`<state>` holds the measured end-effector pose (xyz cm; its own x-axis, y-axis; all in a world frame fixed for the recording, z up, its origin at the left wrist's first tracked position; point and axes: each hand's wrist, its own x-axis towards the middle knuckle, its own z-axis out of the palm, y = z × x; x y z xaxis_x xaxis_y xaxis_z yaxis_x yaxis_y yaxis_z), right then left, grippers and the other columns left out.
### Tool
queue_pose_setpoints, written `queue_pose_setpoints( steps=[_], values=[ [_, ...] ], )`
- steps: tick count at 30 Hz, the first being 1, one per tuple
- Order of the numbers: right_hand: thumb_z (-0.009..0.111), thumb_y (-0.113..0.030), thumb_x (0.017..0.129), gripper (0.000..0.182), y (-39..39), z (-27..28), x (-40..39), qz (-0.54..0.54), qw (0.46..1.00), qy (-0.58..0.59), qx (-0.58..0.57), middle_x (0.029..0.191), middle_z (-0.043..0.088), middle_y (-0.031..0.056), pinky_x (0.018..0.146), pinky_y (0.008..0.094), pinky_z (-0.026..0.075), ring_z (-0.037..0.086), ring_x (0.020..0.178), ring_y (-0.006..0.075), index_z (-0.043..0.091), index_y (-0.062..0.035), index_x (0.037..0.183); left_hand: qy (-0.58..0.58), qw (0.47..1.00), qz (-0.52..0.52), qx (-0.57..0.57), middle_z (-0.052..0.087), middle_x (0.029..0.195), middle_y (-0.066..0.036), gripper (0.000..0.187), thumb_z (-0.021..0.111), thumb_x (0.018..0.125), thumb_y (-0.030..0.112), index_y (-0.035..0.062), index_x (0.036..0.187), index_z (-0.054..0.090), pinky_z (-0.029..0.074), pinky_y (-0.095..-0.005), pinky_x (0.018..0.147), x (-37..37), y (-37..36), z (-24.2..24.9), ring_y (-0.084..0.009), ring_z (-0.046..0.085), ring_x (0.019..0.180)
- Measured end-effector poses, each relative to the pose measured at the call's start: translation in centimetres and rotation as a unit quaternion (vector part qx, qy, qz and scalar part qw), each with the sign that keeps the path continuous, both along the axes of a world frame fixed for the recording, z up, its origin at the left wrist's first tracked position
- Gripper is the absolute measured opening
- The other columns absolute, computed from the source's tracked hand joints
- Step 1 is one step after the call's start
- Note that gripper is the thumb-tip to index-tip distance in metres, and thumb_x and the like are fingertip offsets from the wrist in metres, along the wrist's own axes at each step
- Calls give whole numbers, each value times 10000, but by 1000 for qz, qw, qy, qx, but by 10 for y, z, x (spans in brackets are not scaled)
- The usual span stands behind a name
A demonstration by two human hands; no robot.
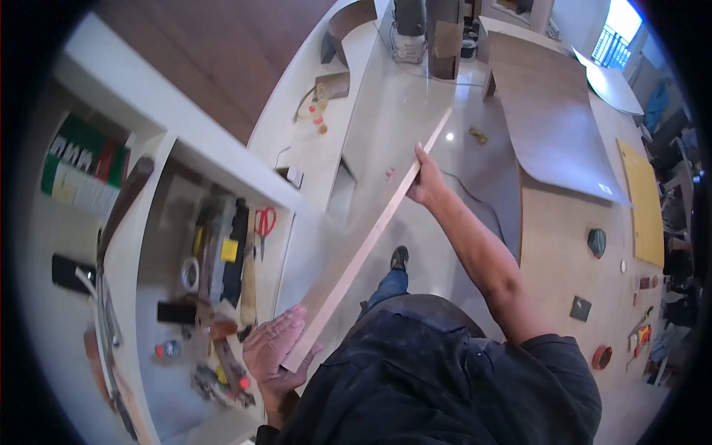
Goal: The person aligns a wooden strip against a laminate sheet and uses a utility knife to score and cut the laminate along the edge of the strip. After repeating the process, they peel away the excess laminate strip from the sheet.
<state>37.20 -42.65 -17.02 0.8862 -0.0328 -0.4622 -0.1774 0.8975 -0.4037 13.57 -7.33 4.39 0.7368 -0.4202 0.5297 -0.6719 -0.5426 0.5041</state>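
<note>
A long, narrow wooden board [371, 237] slants across the middle of the view, its near end by my body and its far end above the floor. My left hand [276, 348] grips the near end, with fingers laid along one side and the thumb on the other. Farther up, my right hand [426, 179] is closed around the same board, thumb along its edge. The fingers of that hand are partly hidden behind the wood.
To the left, an open shelf unit [159, 185] holds red-handled scissors [264, 221], a tape roll [190, 274] and several tools. A workbench [552, 245] at right carries a curved sheet [552, 104] and a yellow panel [639, 200]. A cable [475, 194] lies on the floor.
</note>
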Motion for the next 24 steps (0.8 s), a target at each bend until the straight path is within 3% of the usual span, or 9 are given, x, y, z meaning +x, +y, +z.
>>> queue_pose_setpoints(
  steps=[4, 7, 9, 11, 14, 15, 18, 20, 24],
  values=[
    [606, -511, 994, 723, -89, 61, 108, -53, 993, -74, -80, 1257, 548, 266, 1014, 588, 491, 589, 1151, 423, 385, -5, 1460, -18, 999, 18, -43, 746, 1051, -255, 432, 857, 729, 110, -47, 1096, 693, 581, -417, 911, 113, -15, -82, -382, 749, 997],
    [627, -525, 976, 665, -150, 124, 135, -109, 974, -162, -116, 1165, 613, 222, 1003, 567, 501, 614, 1124, 396, 487, 0, 1359, 150, 959, 92, -220, 743, 1058, -243, 378, 825, 751, 119, -74, 1055, 708, 582, -405, 877, 203, -47, -117, -352, 738, 950],
    [627, -541, 970, 644, -200, 160, 127, -137, 957, -228, -120, 1182, 636, 205, 1031, 558, 484, 620, 1142, 380, 543, 3, 1305, 289, 898, 53, -327, 740, 1002, -151, 324, 846, 763, 140, -76, 973, 727, 573, -368, 815, 273, -66, -150, -257, 703, 872],
    [622, -547, 973, 636, -256, 169, 106, -120, 934, -318, -108, 1267, 640, 197, 1095, 556, 437, 608, 1203, 372, 582, 3, 1291, 322, 847, 12, -422, 687, 958, -50, 440, 870, 781, 212, -52, 1071, 670, 549, -327, 792, 345, -95, -204, -185, 661, 885],
    [624, -520, 983, 584, -336, 165, 66, -98, 900, -400, -140, 1329, 647, 184, 1173, 556, 360, 582, 1275, 372, 631, -9, 1266, 455, 737, -82, -493, 670, 980, -39, 453, 864, 800, 202, -12, 1112, 615, 534, -316, 824, 446, -157, -210, -167, 648, 912],
    [619, -494, 994, 552, -341, 173, 59, -185, 907, -346, -152, 1304, 662, 174, 1155, 550, 388, 592, 1262, 365, 632, -14, 1267, 497, 704, -116, -494, 669, 991, -41, 445, 860, 808, 186, -1, 1118, 600, 530, -313, 835, 481, -180, -210, -162, 644, 921],
    [613, -394, 1019, 464, -393, 129, 33, -449, 868, -142, -156, 1306, 662, 142, 1085, 515, 480, 617, 1223, 355, 612, -17, 1289, 516, 744, -144, -399, 670, 994, -43, 369, 841, 810, 141, 27, 1077, 614, 525, -311, 847, 581, -250, -217, -157, 643, 907],
    [622, -314, 1020, 394, -412, 78, 11, -449, 880, -125, -92, 1313, 658, 116, 973, 465, 549, 629, 1208, 320, 608, -38, 1301, 500, 773, -143, -363, 671, 979, -43, 350, 825, 806, 126, 31, 1075, 623, 525, -310, 825, 627, -321, -190, -157, 645, 889],
    [660, -290, 991, 341, -408, 21, -28, -491, 863, -77, -87, 1287, 678, 105, 841, 447, 561, 667, 1152, 260, 638, -104, 1276, 468, 832, -123, -271, 677, 931, -45, 294, 810, 807, 163, 31, 1025, 665, 516, -315, 786, 731, -473, -151, -149, 638, 851]
  ],
)
